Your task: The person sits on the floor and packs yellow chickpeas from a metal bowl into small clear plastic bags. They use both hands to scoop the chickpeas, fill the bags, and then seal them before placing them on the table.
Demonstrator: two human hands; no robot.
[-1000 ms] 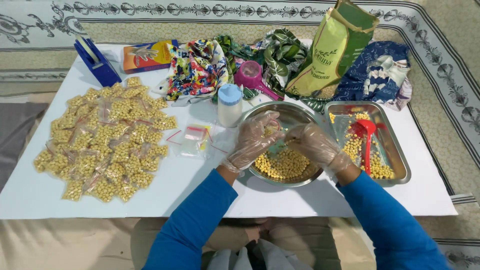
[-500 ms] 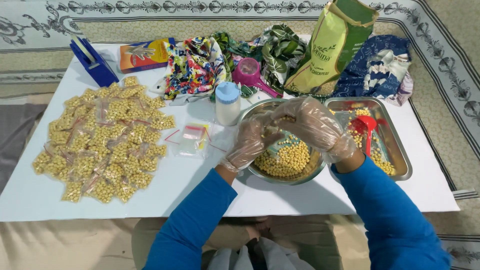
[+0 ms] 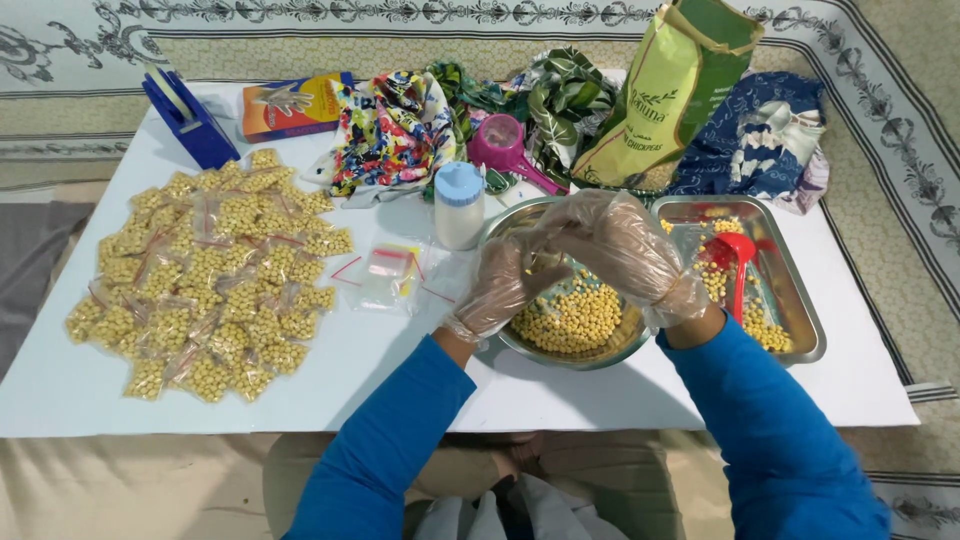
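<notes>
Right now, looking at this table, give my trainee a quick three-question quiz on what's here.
1. True or false: both hands wear clear plastic gloves.
2. What lies in the rectangular steel tray with the chickpeas: A) red scoop B) blue tape dispenser C) white jar?
3. Where is the pile of filled chickpea bags?

Key:
1. True: left hand, right hand, together over the round steel bowl.
2. A, the red scoop.
3. The pile of filled chickpea bags lies left of the bowl.

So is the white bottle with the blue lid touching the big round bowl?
Apart. In the head view a strip of white table shows between the white bottle and the rim of the round bowl.
</notes>
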